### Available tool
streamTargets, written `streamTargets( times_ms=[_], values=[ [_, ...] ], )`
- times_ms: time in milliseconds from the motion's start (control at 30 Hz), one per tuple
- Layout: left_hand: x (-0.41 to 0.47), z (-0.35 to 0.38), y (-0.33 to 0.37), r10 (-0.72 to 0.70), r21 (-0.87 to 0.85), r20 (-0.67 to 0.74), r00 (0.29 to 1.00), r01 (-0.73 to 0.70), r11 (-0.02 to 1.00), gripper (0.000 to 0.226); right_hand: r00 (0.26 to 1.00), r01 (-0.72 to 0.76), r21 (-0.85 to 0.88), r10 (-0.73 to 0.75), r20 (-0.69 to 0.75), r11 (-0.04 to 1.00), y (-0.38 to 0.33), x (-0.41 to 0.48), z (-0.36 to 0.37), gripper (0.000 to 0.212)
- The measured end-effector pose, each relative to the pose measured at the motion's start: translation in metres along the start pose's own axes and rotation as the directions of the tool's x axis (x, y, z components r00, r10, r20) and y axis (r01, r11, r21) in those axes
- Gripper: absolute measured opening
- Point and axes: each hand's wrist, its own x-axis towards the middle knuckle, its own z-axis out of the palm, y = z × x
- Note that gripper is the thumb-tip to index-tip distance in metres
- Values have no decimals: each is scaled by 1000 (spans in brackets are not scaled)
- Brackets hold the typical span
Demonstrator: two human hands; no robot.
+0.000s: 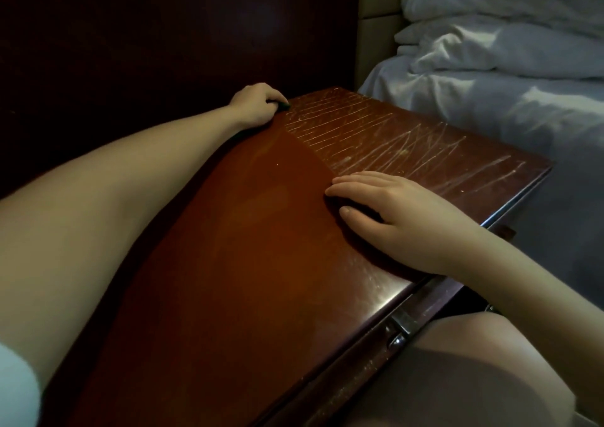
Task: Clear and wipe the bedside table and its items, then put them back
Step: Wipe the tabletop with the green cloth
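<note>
Bare wood of the bedside table [245,247] runs between the left hand [258,104], curled on a small dark thing [281,103] at the far corner, and the right hand [402,214], flat mid-top. A dark panel [147,34], seemingly flush, blocks the left side; the bed [490,100] flanks the far right edge.

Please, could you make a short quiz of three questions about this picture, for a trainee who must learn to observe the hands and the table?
1. True or false: the right hand lies flat on the bedside table, with its fingers straight.
2. Where is the left hand? A) on the white bedding; B) at the table's far left corner; C) on the drawer front.
3. What colour is the small thing that the left hand's fingers curl round?

Key: 1 true; 2 B; 3 dark green.
</note>
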Motion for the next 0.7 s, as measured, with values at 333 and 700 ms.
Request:
streamTargets(
  times_ms=[333, 700],
  values=[
    [-45, -7, 8, 140, 0, 35, 990, -140, 990, 32, 1000, 4, -16, -4, -13, 1000, 0, 0, 1, 44],
    [-114, -17, 14, 270, -62, 44, 962, -267, 962, 30, 1000, -2, -16, 2, -13, 1000, -1, 0, 0, 43]
  ],
)
